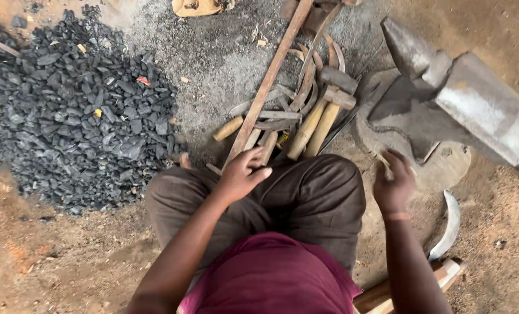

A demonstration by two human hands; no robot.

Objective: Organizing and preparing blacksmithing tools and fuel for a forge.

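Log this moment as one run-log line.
left hand: gripping long rusty rod | right hand: holding small stick, by anvil | hammers ahead | charcoal pile left

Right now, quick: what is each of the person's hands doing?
Left hand: fingers curled around the lower end of a long rusty metal bar.
Right hand: closed on a small thin piece, too small to identify.

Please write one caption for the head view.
Left hand on long rod, right hand near anvil.

Matt grey metal anvil (480, 110), rusty rough iron rod (268, 81), pale smooth wooden hammer handles (315, 128), dull black charcoal (79, 110).
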